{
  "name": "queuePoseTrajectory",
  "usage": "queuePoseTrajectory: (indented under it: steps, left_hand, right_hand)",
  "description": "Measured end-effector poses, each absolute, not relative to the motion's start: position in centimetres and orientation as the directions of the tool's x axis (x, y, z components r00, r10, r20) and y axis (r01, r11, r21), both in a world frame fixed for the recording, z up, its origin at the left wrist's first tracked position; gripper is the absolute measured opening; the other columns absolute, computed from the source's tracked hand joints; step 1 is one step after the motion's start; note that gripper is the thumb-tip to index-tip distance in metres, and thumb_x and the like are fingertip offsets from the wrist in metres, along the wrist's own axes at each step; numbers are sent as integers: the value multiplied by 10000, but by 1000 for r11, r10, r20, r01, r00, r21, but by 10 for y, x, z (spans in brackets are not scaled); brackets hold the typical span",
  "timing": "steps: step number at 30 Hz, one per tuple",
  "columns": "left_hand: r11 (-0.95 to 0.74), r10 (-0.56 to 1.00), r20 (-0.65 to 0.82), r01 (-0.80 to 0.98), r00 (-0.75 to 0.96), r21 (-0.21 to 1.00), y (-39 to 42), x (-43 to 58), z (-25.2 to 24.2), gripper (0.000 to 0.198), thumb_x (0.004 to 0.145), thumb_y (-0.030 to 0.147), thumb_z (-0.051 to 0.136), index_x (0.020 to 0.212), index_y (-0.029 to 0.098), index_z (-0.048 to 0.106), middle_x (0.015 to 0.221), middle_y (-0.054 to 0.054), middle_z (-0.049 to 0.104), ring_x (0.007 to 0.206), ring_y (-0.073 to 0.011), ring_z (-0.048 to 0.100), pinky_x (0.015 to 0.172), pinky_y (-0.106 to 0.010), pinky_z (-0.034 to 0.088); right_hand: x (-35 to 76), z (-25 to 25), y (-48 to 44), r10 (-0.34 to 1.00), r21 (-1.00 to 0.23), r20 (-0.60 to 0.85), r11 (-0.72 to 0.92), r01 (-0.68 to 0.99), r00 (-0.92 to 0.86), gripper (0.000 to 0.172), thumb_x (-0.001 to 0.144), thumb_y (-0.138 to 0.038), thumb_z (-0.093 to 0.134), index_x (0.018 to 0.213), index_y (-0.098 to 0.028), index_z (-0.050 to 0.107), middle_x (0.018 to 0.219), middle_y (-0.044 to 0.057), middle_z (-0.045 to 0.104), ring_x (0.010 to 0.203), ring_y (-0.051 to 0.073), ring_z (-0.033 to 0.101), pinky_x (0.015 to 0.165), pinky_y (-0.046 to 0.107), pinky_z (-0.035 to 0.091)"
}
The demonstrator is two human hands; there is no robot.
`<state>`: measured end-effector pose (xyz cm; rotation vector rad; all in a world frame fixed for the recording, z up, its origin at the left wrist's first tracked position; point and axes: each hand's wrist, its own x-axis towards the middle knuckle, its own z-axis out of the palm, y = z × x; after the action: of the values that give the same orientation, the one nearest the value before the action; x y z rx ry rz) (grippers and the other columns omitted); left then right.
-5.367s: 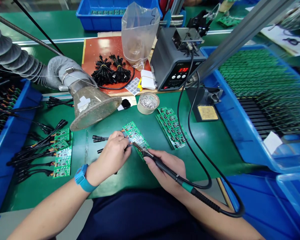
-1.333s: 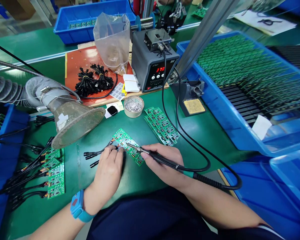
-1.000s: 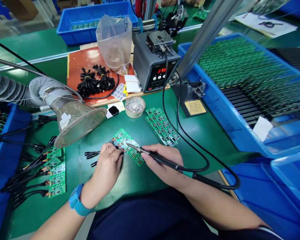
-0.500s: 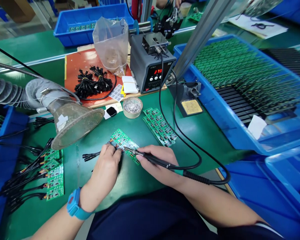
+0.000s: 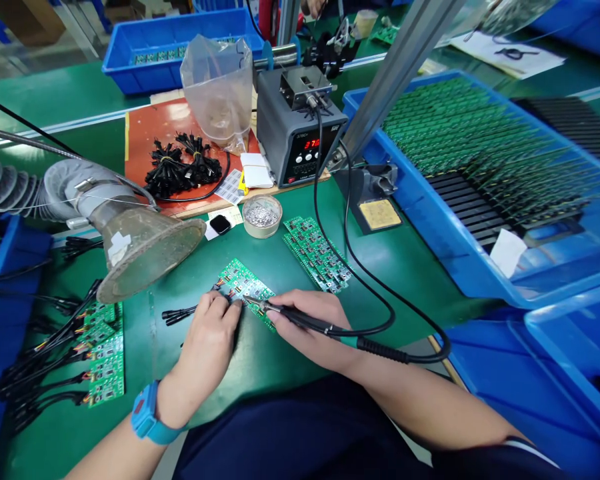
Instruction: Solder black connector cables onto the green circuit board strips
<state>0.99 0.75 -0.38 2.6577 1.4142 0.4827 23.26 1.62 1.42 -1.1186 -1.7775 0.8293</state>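
Note:
My right hand (image 5: 313, 327) grips a soldering iron (image 5: 300, 319) like a pen, its tip touching or just above a green circuit board (image 5: 243, 277). Closed at the board's near left edge, my left hand (image 5: 213, 337) pinches a black cable, whose end pokes out below the palm; the fingertips are partly hidden. Other black cables (image 5: 179, 315) run out left of the hand, joined by thin coloured wires to the board. Behind my right hand lies a stack of circuit boards (image 5: 315, 253). A soldering station (image 5: 300, 133) with red digits stands farther back.
A fume extraction hood (image 5: 150, 260) hangs at the left above boards with cables attached (image 5: 107, 367). A round tin (image 5: 263, 217) and an iron stand with a yellow sponge (image 5: 379, 215) sit behind. A blue bin (image 5: 480, 260) of boards flanks the right; the iron's cord loops across.
The whole view has shifted slightly left. Both hands keep almost the same pose at the board, and the iron's tip stays near the same spot.

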Motion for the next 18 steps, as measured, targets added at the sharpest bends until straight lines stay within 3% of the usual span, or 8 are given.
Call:
queuePoseTrajectory:
  steps: [12, 18]
  left_hand:
    - [-567, 822, 234, 786, 520, 245, 8, 7, -6, 318, 1008, 74, 423, 1219, 93, 659, 908, -109, 572, 985, -281, 513, 836, -447, 570]
    - [-601, 794, 265, 772, 547, 208, 9, 7, -6, 284, 1009, 66, 430, 1183, 42, 653, 896, -117, 568, 976, -281, 504, 824, -456, 577]
  right_hand:
    - [229, 18, 21, 906, -863, 320, 399, 310, -277, 53, 941, -243, 657, 947, -221, 705, 775, -2, 740, 668, 136, 689, 643, 245, 539]
    - [230, 18, 21, 906, -866, 322, 399, 301, -275, 55, 922, -230, 665, 938, -201, 710, 721, -10, 703, 634, 127, 666, 631, 233, 520]
